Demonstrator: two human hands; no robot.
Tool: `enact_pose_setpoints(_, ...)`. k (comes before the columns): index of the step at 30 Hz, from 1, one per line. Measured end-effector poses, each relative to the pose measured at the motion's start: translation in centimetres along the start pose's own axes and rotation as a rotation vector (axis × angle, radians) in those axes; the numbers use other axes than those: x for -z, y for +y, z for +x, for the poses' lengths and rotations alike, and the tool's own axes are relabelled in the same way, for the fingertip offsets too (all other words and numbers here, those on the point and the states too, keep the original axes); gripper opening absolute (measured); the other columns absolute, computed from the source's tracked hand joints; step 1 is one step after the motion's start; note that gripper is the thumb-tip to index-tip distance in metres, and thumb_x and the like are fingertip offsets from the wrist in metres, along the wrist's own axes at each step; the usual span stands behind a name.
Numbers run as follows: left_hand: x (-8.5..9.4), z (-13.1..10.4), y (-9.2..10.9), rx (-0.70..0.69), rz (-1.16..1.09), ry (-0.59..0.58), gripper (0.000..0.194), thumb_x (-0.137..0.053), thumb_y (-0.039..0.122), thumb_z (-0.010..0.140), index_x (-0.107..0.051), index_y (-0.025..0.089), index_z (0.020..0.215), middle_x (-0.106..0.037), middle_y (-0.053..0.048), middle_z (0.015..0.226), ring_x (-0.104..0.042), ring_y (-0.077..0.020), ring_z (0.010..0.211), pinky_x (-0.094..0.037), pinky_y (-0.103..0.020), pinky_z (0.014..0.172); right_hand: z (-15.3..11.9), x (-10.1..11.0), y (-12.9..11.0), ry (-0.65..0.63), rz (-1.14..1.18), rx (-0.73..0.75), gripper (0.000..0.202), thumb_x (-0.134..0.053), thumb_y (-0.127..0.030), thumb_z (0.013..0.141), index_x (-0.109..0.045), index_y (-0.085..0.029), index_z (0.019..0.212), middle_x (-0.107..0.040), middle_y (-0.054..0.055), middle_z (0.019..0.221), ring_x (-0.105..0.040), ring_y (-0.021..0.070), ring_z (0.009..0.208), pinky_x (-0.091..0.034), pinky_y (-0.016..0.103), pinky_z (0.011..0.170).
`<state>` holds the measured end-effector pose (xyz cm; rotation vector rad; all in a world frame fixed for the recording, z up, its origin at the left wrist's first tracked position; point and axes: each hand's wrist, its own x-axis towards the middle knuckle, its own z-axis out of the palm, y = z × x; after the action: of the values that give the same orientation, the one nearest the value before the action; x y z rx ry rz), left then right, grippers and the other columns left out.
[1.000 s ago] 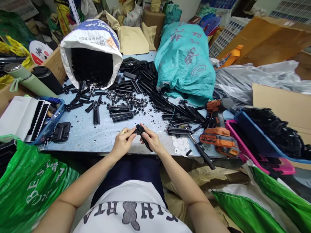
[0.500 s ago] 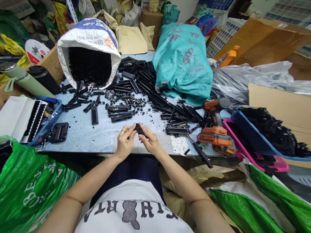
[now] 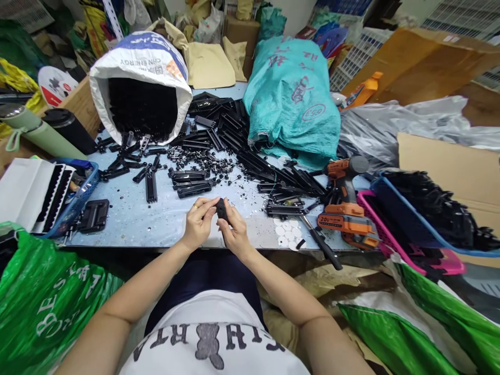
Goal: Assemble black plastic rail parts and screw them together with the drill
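Between my hands, over the table's front edge, is a small black part. My left hand pinches its upper left side with thumb and fingertips. My right hand has its fingers closed round the right side, the part's lower end running down behind the thumb. Just beyond the hands lie stacked black bars and a heap of small black screws. Farther back spreads a pile of long black strips. A white sack filled with black pieces lies open at the back left.
On the right are an orange cordless drill, a black-handled tool, white discs and a blue basket. A teal sack stands behind. At left are a blue basket, bottles and a black box.
The black part has turned, and more of its length shows between the hands. My right hand has shifted slightly left and down around it; my left hand has moved slightly left.
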<state>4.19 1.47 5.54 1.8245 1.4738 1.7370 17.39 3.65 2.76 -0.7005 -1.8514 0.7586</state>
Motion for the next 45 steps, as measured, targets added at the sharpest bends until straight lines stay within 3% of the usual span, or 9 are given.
enact_pose_setpoints(3,-0.1,-0.7,-0.7,0.121,-0.053,-0.055,0.029,-0.046,0.031,0.090,-0.063,0.018,0.109,-0.059,-0.007,0.093,-0.058,-0.0127,0.080,-0.049,-0.027,0.072,-0.4,-0.2,0.9,-0.058,0.034,-0.075,0.053,-0.043,-0.035,0.092,-0.030,-0.025,0.142,-0.051,0.006,0.089,-0.051,0.0122,0.071,-0.051,0.028,0.064)
enact_pose_setpoints(6,0.2,-1.8,-1.5,0.497,-0.204,-0.154,0.040,-0.050,0.043,0.085,-0.059,0.018,0.115,-0.059,-0.008,0.099,-0.059,-0.0113,0.068,-0.050,-0.026,0.063,-0.4,0.3,2.5,-0.168,0.116,-0.215,0.051,-0.046,-0.039,0.090,-0.038,-0.024,0.138,-0.053,0.005,0.091,-0.053,0.0097,0.066,-0.052,0.025,0.059)
enact_pose_setpoints(10,0.9,-3.2,-1.6,1.082,-0.716,-0.357,0.051,-0.062,0.056,0.073,-0.060,0.011,0.099,-0.062,-0.006,0.075,-0.061,-0.0146,0.063,-0.050,-0.028,0.061,0.2,1.2,4.2,-0.165,0.286,-0.384,0.050,-0.044,-0.042,0.090,-0.038,-0.027,0.137,-0.052,0.005,0.101,-0.055,0.0060,0.061,-0.052,0.020,0.050)
enact_pose_setpoints(13,1.4,-3.5,-1.0,1.260,-0.969,-0.354,0.047,-0.067,0.055,0.068,-0.059,0.011,0.082,-0.059,-0.003,0.060,-0.058,-0.0125,0.054,-0.048,-0.025,0.056,0.7,1.7,4.1,-0.213,0.354,-0.301,0.051,-0.046,-0.041,0.089,-0.038,-0.028,0.137,-0.051,0.005,0.103,-0.056,0.0061,0.063,-0.053,0.021,0.052)
enact_pose_setpoints(19,1.7,-3.4,-0.7,1.291,-0.910,-0.347,0.043,-0.073,0.051,0.064,-0.054,0.012,0.063,-0.042,0.005,0.039,-0.041,-0.0066,0.034,-0.027,-0.017,0.038,0.7,2.6,3.7,-0.236,0.275,-0.133,0.049,-0.048,-0.038,0.089,-0.040,-0.028,0.136,-0.049,0.002,0.090,-0.054,0.0054,0.062,-0.053,0.020,0.056)
enact_pose_setpoints(26,0.6,-4.2,-0.3,1.196,-1.136,-0.252,0.034,-0.072,0.041,0.068,-0.062,0.012,0.083,-0.041,0.006,0.044,-0.040,-0.0057,0.040,-0.031,-0.020,0.046,-0.9,1.4,4.2,-0.103,0.253,-0.134,0.054,-0.045,-0.049,0.088,-0.041,-0.023,0.136,-0.051,0.005,0.093,-0.053,0.0077,0.060,-0.050,0.022,0.055)
enact_pose_setpoints(31,-0.5,-4.7,0.8,1.056,-1.138,-0.187,0.035,-0.067,0.046,0.073,-0.060,0.013,0.084,-0.043,0.004,0.050,-0.041,-0.0072,0.047,-0.034,-0.023,0.051,-1.2,-0.9,2.9,-0.024,0.379,-0.309,0.070,-0.030,-0.063,0.087,-0.030,-0.018,0.141,-0.055,0.009,0.092,-0.053,0.0116,0.062,-0.049,0.025,0.055)
enact_pose_setpoints(37,2.3,-3.3,1.3,0.925,-1.054,-0.151,0.033,-0.067,0.047,0.073,-0.057,0.015,0.073,-0.038,0.005,0.045,-0.038,-0.0066,0.043,-0.030,-0.021,0.047,-1.7,0.2,3.3,-0.111,0.313,-0.166,0.065,-0.035,-0.058,0.088,-0.035,-0.019,0.139,-0.052,0.008,0.092,-0.054,0.0119,0.066,-0.049,0.027,0.059)
enact_pose_setpoints(45,6.3,-1.0,0.3,1.126,-0.726,-0.566,0.045,-0.070,0.052,0.066,-0.050,0.013,0.054,-0.049,0.001,0.043,-0.043,-0.0074,0.038,-0.030,-0.019,0.040,-3.7,4.6,4.0,-0.303,-0.059,0.215,0.052,-0.048,-0.037,0.090,-0.037,-0.020,0.138,-0.055,0.011,0.103,-0.056,0.0169,0.092,-0.050,0.031,0.079)
